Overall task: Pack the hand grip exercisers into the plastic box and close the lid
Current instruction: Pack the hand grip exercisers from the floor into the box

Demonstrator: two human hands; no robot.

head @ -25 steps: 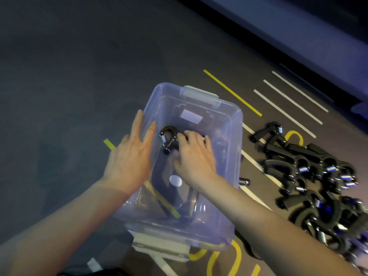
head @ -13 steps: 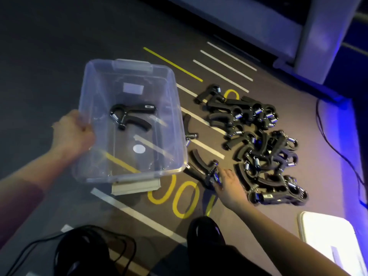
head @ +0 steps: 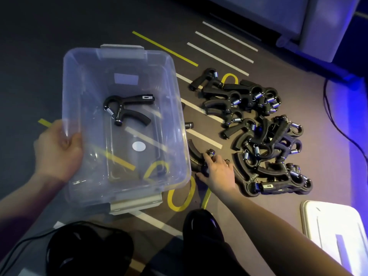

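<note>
Left hand [head: 57, 150] now clamps box [head: 79, 62] wall at 9 o'clock, no longer flat on rim. One exerciser [head: 127, 109] lies inside. Right hand [head: 218, 171] out of box, grip closing around second exerciser [head: 196, 156] on floor at 3 o'clock. Pile [head: 264, 136] waits further right. Lid [head: 334, 232] at 4 o'clock, off. Packing barely begun.
</note>
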